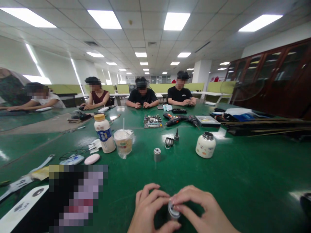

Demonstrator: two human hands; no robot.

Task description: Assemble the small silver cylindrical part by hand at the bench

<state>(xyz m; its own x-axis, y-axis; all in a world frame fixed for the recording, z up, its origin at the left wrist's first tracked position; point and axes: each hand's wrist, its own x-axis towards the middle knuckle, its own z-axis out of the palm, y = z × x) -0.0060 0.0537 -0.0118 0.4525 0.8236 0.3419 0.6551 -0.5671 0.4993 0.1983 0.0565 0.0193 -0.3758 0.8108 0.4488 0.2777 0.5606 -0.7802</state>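
My left hand [148, 208] is curled around a small metal cylinder [174, 214], fingers at the rim on its far left side and thumb low in front. My right hand [201, 207] is closed on its top, thumb and fingertip pressed at the upper end; I cannot tell whether a smaller part sits between them. The cylinder is right in front of me at the near side of the table, its long axis roughly upright and its round end facing up. My hands hide the base, so I cannot tell whether it touches the table.

The tabletop [243, 184] is green and glossy. Beyond my hands a second metal cylinder [157, 155] stands upright, with a metal cup [169, 141] and a dark fitting [177, 135] behind it. A white jar [205, 146] stands to the right; a drink cup [124, 144] and a bottle [104, 134] to the left. Farther off lie a circuit board [153, 121] and power drills [173, 121]. Other people sit around the table, under bright ceiling panels [177, 21], and dark wooden cabinets [274, 77] line the right wall.
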